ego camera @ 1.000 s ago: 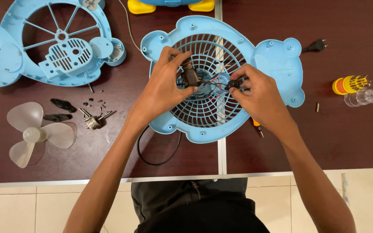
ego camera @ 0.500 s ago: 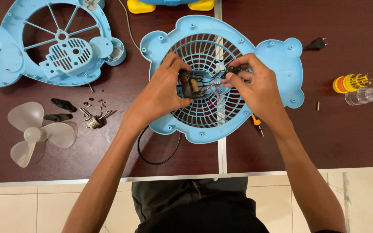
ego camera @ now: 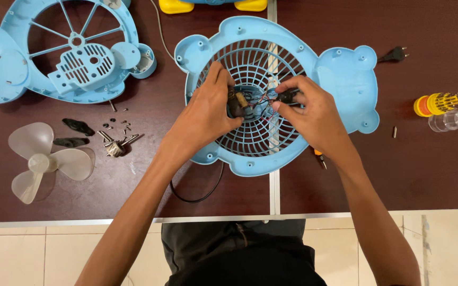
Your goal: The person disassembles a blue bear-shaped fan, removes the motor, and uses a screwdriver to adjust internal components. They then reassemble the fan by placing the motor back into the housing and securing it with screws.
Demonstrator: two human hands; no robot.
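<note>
Dark brown laminate covered the table (ego camera: pixel 430 175), two tops joined by a pale seam, with cream tiled floor beyond its near edge. At the far left corner lay the blue fan housing (ego camera: pixel 6 63) with its spoked ring; the blue grille (ego camera: pixel 345 79) sat at the middle, across the seam. Near the left edge rested the translucent fan blade (ego camera: pixel 38 159), with loose screws (ego camera: pixel 116 127) just beside it. Toward the right edge lay a yellow bit holder (ego camera: pixel 437 104) and a clear bottle (ego camera: pixel 451 119). My left hand (ego camera: pixel 202 119) pinched the small motor (ego camera: pixel 237 103) over the grille's hub. My right hand (ego camera: pixel 316 116) gripped a black wired part (ego camera: pixel 287 96), fingers narrow.
</note>
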